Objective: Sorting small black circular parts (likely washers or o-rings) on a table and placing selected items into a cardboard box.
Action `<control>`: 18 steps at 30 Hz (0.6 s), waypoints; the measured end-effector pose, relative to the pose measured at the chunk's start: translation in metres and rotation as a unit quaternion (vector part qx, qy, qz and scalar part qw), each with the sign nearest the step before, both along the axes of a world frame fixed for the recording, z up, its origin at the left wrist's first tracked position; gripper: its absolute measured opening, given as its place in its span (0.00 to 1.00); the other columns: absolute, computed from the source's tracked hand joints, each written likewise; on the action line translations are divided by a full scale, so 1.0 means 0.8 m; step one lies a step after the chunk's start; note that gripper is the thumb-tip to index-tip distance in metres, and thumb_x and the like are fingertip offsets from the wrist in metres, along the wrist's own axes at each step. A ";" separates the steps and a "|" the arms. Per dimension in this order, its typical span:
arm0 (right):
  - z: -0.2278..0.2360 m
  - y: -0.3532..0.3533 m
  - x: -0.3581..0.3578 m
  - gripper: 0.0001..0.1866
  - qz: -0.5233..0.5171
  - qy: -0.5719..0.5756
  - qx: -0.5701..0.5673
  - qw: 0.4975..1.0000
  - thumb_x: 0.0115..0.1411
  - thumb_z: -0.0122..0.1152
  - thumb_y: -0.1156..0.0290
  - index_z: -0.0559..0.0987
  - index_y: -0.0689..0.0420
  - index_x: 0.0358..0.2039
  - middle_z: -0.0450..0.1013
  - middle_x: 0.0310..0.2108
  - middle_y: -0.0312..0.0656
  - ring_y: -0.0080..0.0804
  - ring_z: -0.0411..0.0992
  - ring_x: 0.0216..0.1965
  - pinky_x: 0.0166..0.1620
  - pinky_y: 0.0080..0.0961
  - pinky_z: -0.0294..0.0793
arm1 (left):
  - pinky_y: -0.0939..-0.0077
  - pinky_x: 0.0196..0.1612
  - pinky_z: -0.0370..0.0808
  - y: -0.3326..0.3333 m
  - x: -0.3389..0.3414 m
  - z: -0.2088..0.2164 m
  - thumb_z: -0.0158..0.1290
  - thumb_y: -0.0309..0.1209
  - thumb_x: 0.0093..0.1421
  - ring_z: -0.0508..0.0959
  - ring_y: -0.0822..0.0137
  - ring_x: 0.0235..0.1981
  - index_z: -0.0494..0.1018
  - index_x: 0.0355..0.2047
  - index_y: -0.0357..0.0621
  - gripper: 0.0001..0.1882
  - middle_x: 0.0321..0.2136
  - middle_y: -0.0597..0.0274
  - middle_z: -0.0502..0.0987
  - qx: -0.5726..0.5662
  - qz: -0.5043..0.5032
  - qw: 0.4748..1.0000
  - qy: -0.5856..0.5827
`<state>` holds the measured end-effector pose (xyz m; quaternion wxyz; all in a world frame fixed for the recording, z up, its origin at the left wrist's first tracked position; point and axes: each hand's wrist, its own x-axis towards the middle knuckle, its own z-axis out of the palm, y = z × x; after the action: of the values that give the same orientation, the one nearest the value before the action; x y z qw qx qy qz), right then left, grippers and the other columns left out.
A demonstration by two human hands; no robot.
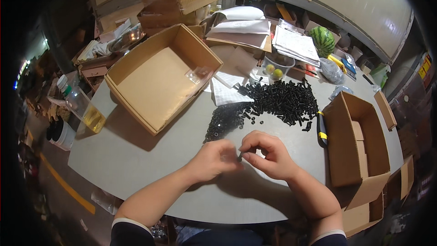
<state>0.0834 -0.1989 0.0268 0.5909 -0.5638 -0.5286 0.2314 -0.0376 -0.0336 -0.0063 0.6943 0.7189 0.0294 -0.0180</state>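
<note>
My right hand (269,156) is closed in a pinch on a small black screw (240,157), whose end shows between the fingertips. Close beside it on the left, my left hand (217,157) is curled, its fingers smeared by motion; I cannot tell if it grips anything. Just beyond both hands lies a spread of small black nuts or washers (224,122), a few of them loose on the grey table (182,155). Behind and to the right of these is a large heap of black screws (289,102).
An open cardboard box (154,82) with a small clear bag stands tilted at left. An upright bottle (86,109) with yellow liquid is at the left edge. At right are a black-and-yellow utility knife (322,130) and another open box (359,141). Papers (296,43) and a watermelon (322,41) sit behind.
</note>
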 end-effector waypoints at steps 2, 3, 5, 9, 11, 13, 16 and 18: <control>-0.004 0.002 -0.003 0.08 -0.007 -0.082 0.019 0.996 0.53 0.57 0.81 0.77 0.62 0.35 0.73 0.32 0.40 0.29 0.72 0.32 0.37 0.24 0.71 | 0.80 0.39 0.73 -0.007 0.001 0.005 0.57 0.20 0.52 0.76 0.74 0.38 0.70 0.37 0.37 0.11 0.35 0.65 0.73 0.022 -0.005 1.000 -0.007; -0.005 0.004 -0.004 0.08 -0.007 -0.080 0.019 0.997 0.53 0.57 0.81 0.77 0.62 0.35 0.73 0.32 0.40 0.29 0.72 0.32 0.37 0.24 0.71 | 0.81 0.40 0.72 -0.009 0.001 0.008 0.57 0.19 0.52 0.74 0.76 0.39 0.70 0.39 0.37 0.13 0.35 0.67 0.73 0.046 -0.011 0.999 -0.016; -0.007 0.009 -0.006 0.09 0.004 -0.114 0.030 0.993 0.52 0.59 0.80 0.77 0.62 0.36 0.73 0.32 0.41 0.31 0.72 0.34 0.39 0.25 0.71 | 0.81 0.41 0.71 -0.012 -0.001 0.013 0.56 0.19 0.53 0.72 0.77 0.40 0.70 0.40 0.37 0.14 0.35 0.68 0.73 0.030 -0.023 0.999 -0.017; -0.008 0.013 -0.011 0.08 -0.041 -0.085 0.026 0.995 0.56 0.57 0.75 0.77 0.61 0.37 0.74 0.33 0.43 0.34 0.72 0.36 0.40 0.27 0.71 | 0.78 0.41 0.70 -0.018 0.001 0.011 0.56 0.29 0.56 0.72 0.75 0.36 0.71 0.37 0.37 0.11 0.31 0.64 0.74 -0.020 0.019 0.997 -0.078; -0.019 0.013 0.000 0.08 -0.121 -0.062 -0.054 0.989 0.60 0.53 0.72 0.78 0.60 0.37 0.73 0.33 0.45 0.36 0.72 0.35 0.40 0.28 0.71 | 0.79 0.42 0.69 -0.003 0.000 0.018 0.56 0.29 0.58 0.71 0.77 0.36 0.70 0.36 0.39 0.09 0.33 0.67 0.73 -0.034 0.027 0.999 -0.030; -0.016 0.010 0.001 0.09 -0.091 -0.170 -0.181 0.964 0.56 0.57 0.76 0.78 0.60 0.37 0.73 0.35 0.45 0.37 0.73 0.35 0.39 0.28 0.73 | 0.82 0.39 0.70 0.014 0.001 0.007 0.52 0.33 0.63 0.69 0.79 0.32 0.66 0.33 0.45 0.08 0.33 0.69 0.70 -0.007 0.069 0.994 -0.080; -0.023 0.010 -0.025 0.14 -0.042 -0.322 -0.138 0.936 0.50 0.60 0.74 0.78 0.56 0.40 0.73 0.39 0.45 0.45 0.74 0.37 0.42 0.33 0.75 | 0.84 0.36 0.70 0.023 0.007 0.009 0.49 0.34 0.65 0.70 0.79 0.30 0.63 0.33 0.47 0.08 0.30 0.70 0.69 -0.119 0.158 0.975 -0.102; -0.040 0.010 -0.037 0.14 -0.051 -0.395 -0.128 0.908 0.48 0.60 0.74 0.78 0.55 0.38 0.73 0.37 0.43 0.43 0.74 0.35 0.41 0.33 0.75 | 0.86 0.32 0.69 0.027 0.007 0.015 0.49 0.34 0.65 0.69 0.79 0.27 0.60 0.33 0.49 0.08 0.29 0.70 0.68 -0.131 0.182 0.972 -0.072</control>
<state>0.0537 -0.1908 -0.0052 0.2678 -0.7059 -0.6552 0.0248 -0.0323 -0.0117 0.0053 0.7743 0.6038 0.1065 0.1567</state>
